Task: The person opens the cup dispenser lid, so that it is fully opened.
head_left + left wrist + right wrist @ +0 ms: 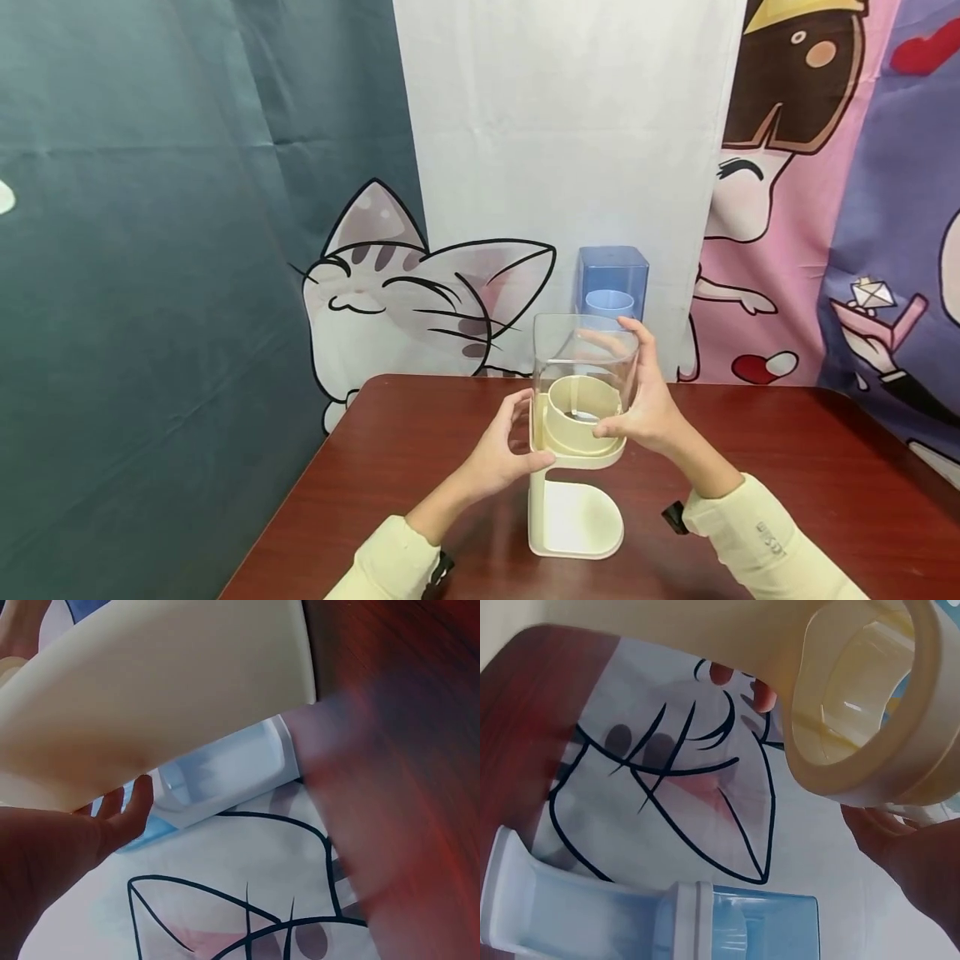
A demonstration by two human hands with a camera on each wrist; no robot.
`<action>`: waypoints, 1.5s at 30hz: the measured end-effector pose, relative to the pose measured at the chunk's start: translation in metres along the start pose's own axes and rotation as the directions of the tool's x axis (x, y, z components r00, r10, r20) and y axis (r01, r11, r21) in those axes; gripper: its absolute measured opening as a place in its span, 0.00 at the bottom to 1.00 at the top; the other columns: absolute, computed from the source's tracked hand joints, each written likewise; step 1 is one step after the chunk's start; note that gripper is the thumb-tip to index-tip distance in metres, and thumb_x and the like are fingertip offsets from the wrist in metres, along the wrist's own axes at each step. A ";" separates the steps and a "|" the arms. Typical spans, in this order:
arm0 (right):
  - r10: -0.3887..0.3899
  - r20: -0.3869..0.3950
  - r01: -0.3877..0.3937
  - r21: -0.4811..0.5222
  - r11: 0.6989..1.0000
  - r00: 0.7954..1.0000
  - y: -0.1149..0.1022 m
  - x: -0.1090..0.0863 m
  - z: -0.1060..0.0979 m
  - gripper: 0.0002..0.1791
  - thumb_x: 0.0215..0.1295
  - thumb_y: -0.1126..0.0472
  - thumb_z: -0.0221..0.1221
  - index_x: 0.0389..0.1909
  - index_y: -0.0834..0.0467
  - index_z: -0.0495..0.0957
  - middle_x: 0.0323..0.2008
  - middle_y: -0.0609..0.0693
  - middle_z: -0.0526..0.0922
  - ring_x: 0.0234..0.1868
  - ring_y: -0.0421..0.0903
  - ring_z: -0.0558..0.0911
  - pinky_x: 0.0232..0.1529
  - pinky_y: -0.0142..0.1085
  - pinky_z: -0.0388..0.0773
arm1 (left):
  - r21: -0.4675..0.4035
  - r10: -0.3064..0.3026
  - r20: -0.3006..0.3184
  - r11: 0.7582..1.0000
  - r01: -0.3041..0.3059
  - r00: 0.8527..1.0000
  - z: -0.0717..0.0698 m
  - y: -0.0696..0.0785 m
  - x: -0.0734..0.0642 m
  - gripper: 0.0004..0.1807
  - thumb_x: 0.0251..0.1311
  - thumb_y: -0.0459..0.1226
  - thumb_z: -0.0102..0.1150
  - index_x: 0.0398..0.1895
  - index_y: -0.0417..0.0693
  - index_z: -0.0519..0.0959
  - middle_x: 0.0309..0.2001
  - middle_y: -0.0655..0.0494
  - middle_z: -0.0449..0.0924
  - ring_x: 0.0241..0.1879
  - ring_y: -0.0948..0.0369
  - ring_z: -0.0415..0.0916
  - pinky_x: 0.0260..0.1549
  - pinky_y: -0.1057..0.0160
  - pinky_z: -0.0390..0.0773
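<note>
Cream dispenser (581, 460), upright on table (352, 467), held two-handed.
Left hand (491, 460): thumb and fingers grip its left side. Right hand (651, 408): thumb and fingers, spread apart, grip the clear container (553, 340) on top. Blue dispenser (612, 275) stands behind, partly hidden in the head view.

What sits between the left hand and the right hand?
In the head view, the cream stand and clear container lie between the left hand and right hand.
</note>
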State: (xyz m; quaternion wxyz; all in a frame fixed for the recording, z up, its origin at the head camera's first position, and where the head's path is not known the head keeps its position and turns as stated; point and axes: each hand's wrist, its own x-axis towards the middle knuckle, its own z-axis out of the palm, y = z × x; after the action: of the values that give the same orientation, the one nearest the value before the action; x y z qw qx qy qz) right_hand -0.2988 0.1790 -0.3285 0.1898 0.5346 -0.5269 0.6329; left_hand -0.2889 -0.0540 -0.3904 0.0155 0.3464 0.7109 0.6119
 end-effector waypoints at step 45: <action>0.243 -0.207 -0.282 -0.183 0.942 0.948 -0.012 -0.009 0.012 0.70 0.38 0.78 0.73 0.78 0.55 0.37 0.64 0.65 0.68 0.57 0.51 0.80 0.58 0.35 0.75 | 0.118 0.024 -0.099 0.993 -0.013 0.995 0.009 -0.006 0.001 0.51 0.42 0.39 0.78 0.70 0.48 0.57 0.65 0.50 0.67 0.65 0.54 0.64 0.64 0.47 0.62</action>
State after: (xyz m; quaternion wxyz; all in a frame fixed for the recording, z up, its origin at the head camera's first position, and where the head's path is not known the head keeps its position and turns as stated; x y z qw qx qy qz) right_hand -0.2802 0.1760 -0.3321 0.2058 0.3765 -0.6381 0.6393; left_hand -0.2883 -0.0460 -0.3973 -0.0461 0.3223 0.7421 0.5859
